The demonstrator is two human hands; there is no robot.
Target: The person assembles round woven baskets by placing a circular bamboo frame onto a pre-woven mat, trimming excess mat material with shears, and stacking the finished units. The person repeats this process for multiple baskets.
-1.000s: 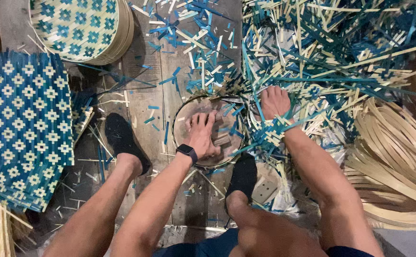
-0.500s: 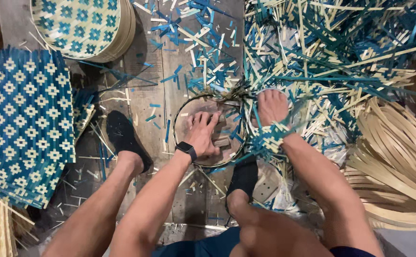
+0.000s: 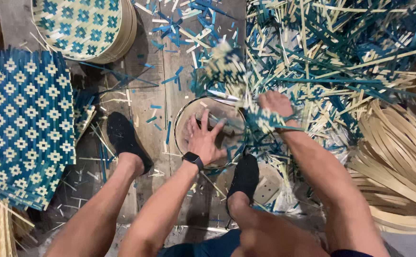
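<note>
Left hand [image 3: 207,141] lies open, fingers spread, pressed flat inside a round hoop frame [image 3: 184,119] on the plank floor [image 3: 146,100]. Right hand [image 3: 275,104], just right of the hoop, grips a blurred woven blue-and-cream piece [image 3: 227,66] angled up-left over the hoop's far rim.

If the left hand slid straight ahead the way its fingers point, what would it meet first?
The left hand lies flat inside the round hoop, fingers pointing up the picture. Going straight on, it would probably first meet the hoop's far rim, then the blurred blue-and-cream woven piece just beyond; depth there is unclear.
</note>
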